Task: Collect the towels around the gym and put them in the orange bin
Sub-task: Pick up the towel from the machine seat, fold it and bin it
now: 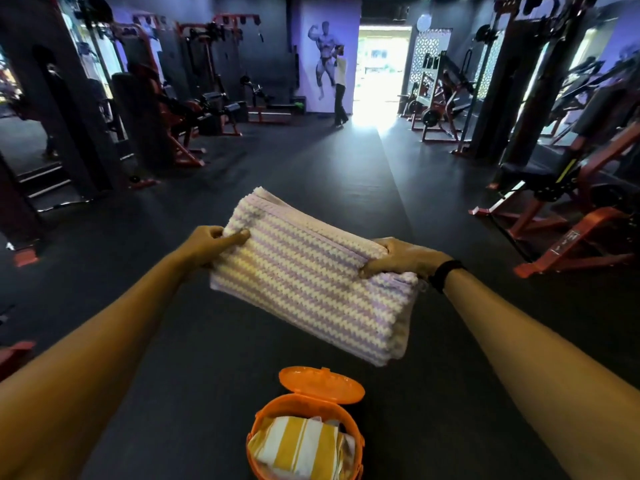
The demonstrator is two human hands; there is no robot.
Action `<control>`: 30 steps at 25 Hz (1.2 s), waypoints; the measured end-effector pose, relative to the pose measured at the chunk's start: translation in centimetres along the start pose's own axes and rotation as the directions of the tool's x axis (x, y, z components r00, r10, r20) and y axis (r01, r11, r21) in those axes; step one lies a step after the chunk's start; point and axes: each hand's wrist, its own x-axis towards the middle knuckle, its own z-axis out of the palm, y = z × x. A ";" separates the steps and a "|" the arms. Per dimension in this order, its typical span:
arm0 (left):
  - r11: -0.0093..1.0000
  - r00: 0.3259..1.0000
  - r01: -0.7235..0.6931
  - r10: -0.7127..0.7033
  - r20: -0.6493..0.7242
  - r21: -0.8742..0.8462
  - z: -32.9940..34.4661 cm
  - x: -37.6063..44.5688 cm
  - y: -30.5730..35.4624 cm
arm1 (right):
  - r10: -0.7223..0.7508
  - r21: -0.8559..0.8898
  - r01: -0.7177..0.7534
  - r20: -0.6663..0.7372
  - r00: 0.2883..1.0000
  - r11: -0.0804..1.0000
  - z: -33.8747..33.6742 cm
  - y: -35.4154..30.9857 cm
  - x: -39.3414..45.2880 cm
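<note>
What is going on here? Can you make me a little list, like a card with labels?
place: gym with red weight machines along both sides
left hand: grips one end of the folded purple-and-white striped towel
right hand: grips the other end
towel position: held in the air, above and beyond the bin
orange bin: on the dark floor, lid open
inside bin: yellow-and-white striped towel
far off: a person near the bright doorway

Legible text: none.
Markings on the red machine frame [568,242] at right are too blurred to read.
</note>
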 end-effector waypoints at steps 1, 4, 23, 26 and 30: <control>1.000 1.000 -0.006 0.006 0.001 0.014 0.1 0.1 -1.0 | -0.020 -0.042 0.020 0.015 1.000 0.999 0.2 -0.1 0.6; 0.995 1.000 0.015 -0.018 0.024 0.097 0.7 0.7 -4.8 | 0.007 -0.171 0.008 0.086 0.996 0.985 1.8 1.5 3.3; 0.846 0.817 0.096 -0.368 0.444 0.525 12.8 18.1 -36.9 | 0.656 -0.521 -0.547 0.033 0.754 0.655 23.7 30.9 22.3; 0.807 0.750 -0.038 -0.367 0.551 0.589 17.7 17.2 -43.6 | 0.623 -0.472 -0.563 -0.039 0.782 0.678 30.5 35.0 21.7; 0.753 0.636 -0.157 -0.418 0.649 0.639 26.8 14.1 -52.5 | 0.584 -0.521 -0.436 0.156 0.797 0.734 40.2 42.8 20.3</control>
